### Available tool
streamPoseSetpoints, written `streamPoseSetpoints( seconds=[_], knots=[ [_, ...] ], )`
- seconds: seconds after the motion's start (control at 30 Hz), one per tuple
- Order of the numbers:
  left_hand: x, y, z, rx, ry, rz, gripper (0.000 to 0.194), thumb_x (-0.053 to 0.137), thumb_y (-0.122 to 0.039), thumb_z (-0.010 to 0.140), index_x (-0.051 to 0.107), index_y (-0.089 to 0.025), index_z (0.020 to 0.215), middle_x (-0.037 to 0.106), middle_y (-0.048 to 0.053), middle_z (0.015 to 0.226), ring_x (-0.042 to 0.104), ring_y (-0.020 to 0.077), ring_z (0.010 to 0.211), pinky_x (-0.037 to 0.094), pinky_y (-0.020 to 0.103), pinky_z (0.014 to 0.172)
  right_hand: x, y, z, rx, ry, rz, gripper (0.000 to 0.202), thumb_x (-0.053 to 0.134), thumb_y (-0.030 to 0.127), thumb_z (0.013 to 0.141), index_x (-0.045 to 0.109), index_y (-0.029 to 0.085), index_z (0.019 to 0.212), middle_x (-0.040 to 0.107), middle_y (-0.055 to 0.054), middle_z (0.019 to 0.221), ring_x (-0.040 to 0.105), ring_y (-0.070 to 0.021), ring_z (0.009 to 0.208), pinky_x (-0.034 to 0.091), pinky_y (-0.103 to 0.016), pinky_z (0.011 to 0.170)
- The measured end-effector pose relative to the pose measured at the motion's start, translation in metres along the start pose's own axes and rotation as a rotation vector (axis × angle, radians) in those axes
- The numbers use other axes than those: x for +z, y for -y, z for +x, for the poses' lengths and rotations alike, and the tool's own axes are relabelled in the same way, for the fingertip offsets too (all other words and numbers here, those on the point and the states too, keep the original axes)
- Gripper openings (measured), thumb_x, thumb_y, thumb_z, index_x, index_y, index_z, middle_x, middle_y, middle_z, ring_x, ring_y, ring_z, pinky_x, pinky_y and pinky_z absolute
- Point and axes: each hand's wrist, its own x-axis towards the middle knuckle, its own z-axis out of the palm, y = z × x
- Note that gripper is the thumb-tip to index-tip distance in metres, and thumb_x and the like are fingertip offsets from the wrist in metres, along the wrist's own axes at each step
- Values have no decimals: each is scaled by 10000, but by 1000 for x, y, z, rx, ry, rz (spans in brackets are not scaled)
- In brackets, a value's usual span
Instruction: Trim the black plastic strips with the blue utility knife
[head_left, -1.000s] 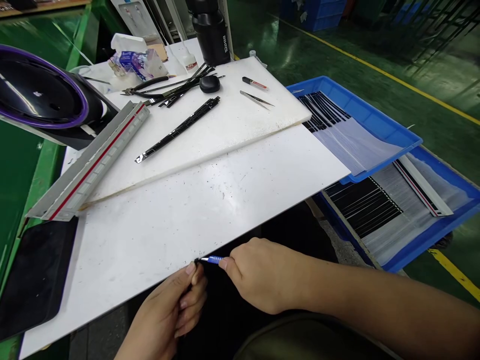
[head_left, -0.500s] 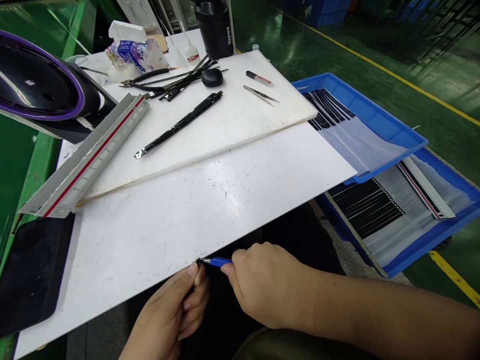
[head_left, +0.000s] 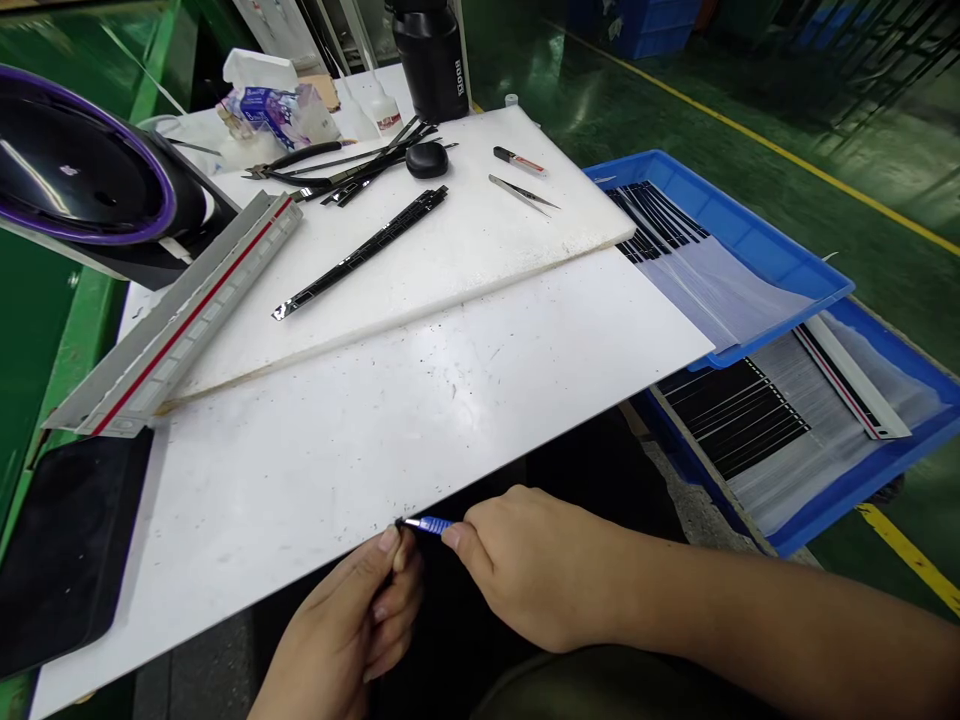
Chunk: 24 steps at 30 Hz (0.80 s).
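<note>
Still, your right hand (head_left: 532, 570) clamps the blue tool (head_left: 433, 524), its tip staying at the small dark piece (head_left: 399, 523) pinched in your left hand (head_left: 346, 605) by the table (head_left: 300, 480) edge, so work continues there.

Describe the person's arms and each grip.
The left grip and right grip are bare hands: no gloves, no visible rings, short nails on the left. The right forearm shows no sleeve, watch or bracelet; the frame cuts the left arm near the wrist.
</note>
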Motion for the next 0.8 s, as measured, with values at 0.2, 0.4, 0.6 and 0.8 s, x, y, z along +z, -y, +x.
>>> streamPoseSetpoints(
  seconds=[0.2, 0.4, 0.6, 0.8],
  knots=[
    [3, 0, -1, 7, -10, -1, 481, 748, -612, 727, 515, -196, 665, 339, -80, 533, 192, 50, 445, 192, 155, 367, 2, -1, -1, 53, -18, 38, 497, 283, 340, 1052, 683, 132, 841, 726, -121, 785, 693, -261, 673, 462, -343, 585],
    [3, 4, -2, 13, -9, 1, 475, 728, -603, 751, 505, -195, 658, 345, -74, 535, 213, 53, 443, 210, 159, 366, 8, -1, -1, 74, -14, -4, 498, 275, 343, 1052, 685, 135, 860, 720, -143, 792, 686, -264, 680, 487, -358, 619],
    [4, 0, -1, 14, -8, -2, 504, 770, -622, 690, 505, -195, 653, 338, -84, 523, 200, 45, 437, 202, 153, 365, 15, 2, -2, 91, -81, -71, 491, 280, 352, 1048, 681, 139, 863, 709, -127, 759, 673, -264, 625, 485, -358, 583],
    [-2, -5, 1, -23, 37, 22, 483, 781, -594, 687, 497, -204, 680, 345, -90, 517, 173, 41, 430, 161, 153, 364, 10, 1, -3, 44, -40, -53, 490, 270, 316, 1063, 671, 119, 863, 708, -122, 779, 689, -260, 666, 462, -338, 572]
  ],
)
